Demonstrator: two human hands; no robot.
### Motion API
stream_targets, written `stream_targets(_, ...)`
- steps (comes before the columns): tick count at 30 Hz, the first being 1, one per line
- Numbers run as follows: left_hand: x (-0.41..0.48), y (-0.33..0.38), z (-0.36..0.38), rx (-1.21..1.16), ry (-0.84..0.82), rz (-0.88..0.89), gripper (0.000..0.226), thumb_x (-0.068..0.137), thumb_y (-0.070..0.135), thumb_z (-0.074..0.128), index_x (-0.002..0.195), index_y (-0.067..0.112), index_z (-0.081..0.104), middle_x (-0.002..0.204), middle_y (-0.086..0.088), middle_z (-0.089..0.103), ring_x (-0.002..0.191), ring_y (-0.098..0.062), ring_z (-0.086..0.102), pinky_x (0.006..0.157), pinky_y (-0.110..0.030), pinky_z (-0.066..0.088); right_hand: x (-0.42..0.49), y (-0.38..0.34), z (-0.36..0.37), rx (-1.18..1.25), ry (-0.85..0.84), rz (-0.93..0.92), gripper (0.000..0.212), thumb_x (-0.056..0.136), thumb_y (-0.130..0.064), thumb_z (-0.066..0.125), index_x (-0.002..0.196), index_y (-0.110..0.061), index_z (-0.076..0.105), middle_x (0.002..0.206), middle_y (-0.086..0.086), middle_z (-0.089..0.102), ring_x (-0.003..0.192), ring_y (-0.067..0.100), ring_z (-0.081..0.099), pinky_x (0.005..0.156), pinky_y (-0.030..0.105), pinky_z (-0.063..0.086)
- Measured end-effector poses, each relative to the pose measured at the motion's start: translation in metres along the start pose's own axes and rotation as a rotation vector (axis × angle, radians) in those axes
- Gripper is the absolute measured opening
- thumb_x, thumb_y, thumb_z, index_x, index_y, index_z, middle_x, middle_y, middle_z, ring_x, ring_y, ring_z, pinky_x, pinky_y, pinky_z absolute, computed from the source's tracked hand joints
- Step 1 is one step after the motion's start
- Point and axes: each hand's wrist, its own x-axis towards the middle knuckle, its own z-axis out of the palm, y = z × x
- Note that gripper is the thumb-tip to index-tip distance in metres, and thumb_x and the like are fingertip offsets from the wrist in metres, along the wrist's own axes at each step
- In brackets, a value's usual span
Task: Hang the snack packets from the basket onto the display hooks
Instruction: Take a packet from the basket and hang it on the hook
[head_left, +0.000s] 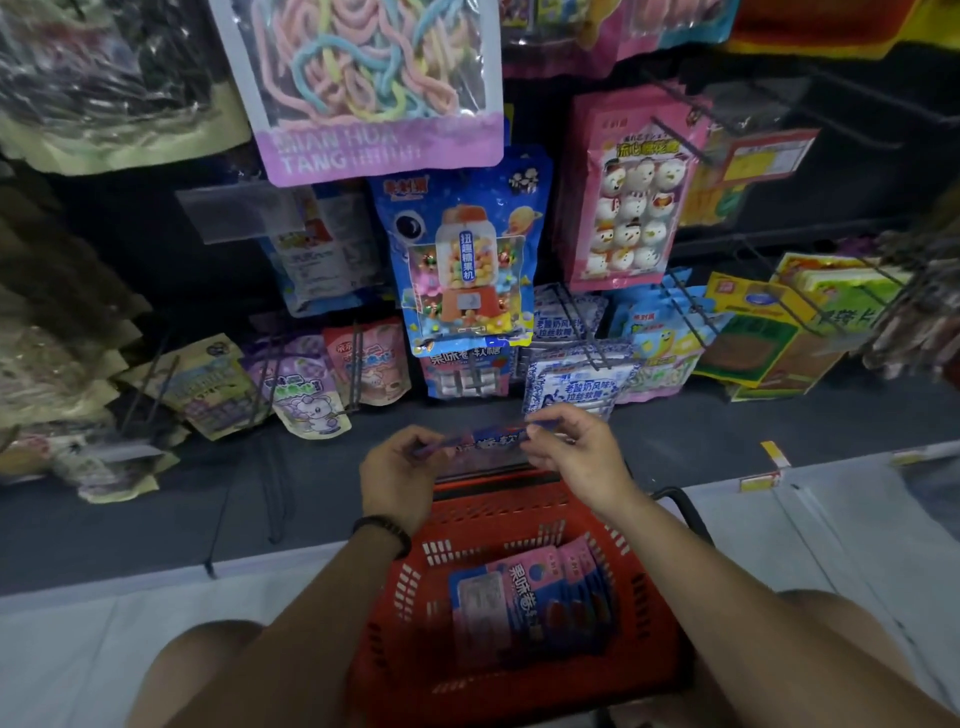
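I hold a blue and pink snack packet (485, 437) flat and edge-on above the red basket (467, 525). My left hand (402, 475) pinches its left end and my right hand (574, 457) pinches its right end. More packets of the same kind (530, 597) lie stacked in the basket below my arms. Straight ahead, matching blue and pink packets (465, 371) hang on a low display hook, just under a blue gumball-machine packet (462, 254).
Other candy packets crowd the dark display wall: a blue-and-white patterned packet (576, 379) to the right, purple and pink rabbit packets (306, 389) to the left, a pink snowman packet (631, 192) above right. Bare wire hooks (685, 312) stick out at the right. The floor is pale tile.
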Motion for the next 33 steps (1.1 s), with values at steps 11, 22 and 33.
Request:
stream_targets(11, 0.063, -0.03, 0.028, 0.004, -0.019, -0.146, 0.021, 0.096, 0.044, 0.079, 0.09, 0.024, 0.079, 0.098, -0.011, 0.079, 0.102, -0.031, 0.074, 0.097, -0.057, 0.058, 0.073, 0.038, 0.019, -0.097, 0.094, 0.128, 0.026, 0.087, -0.053, 0.077, 0.094, -0.029, 0.07, 0.096, 0.011, 0.08, 0.093, 0.039, 0.078, 0.087, 0.065, 0.06)
stream_targets(22, 0.085, -0.039, 0.043, -0.139, -0.006, -0.18, 0.037, 0.085, 0.072, 0.075, 0.107, 0.043, 0.083, 0.109, 0.01, 0.083, 0.116, -0.016, 0.075, 0.104, -0.047, 0.058, 0.113, 0.052, 0.02, -0.212, 0.108, 0.105, 0.037, 0.075, -0.073, 0.072, 0.1, -0.046, 0.07, 0.09, -0.002, 0.081, 0.083, 0.027, 0.078, 0.081, 0.059, 0.063)
stream_targets(33, 0.118, -0.05, 0.05, -0.058, 0.109, -0.318, 0.024, 0.09, 0.07, 0.071, 0.097, 0.047, 0.073, 0.103, 0.01, 0.077, 0.109, -0.026, 0.074, 0.101, -0.051, 0.06, 0.138, 0.043, 0.038, -0.336, 0.192, 0.139, 0.029, 0.096, -0.049, 0.074, 0.105, -0.022, 0.074, 0.089, -0.001, 0.076, 0.084, 0.026, 0.075, 0.079, 0.042, 0.061)
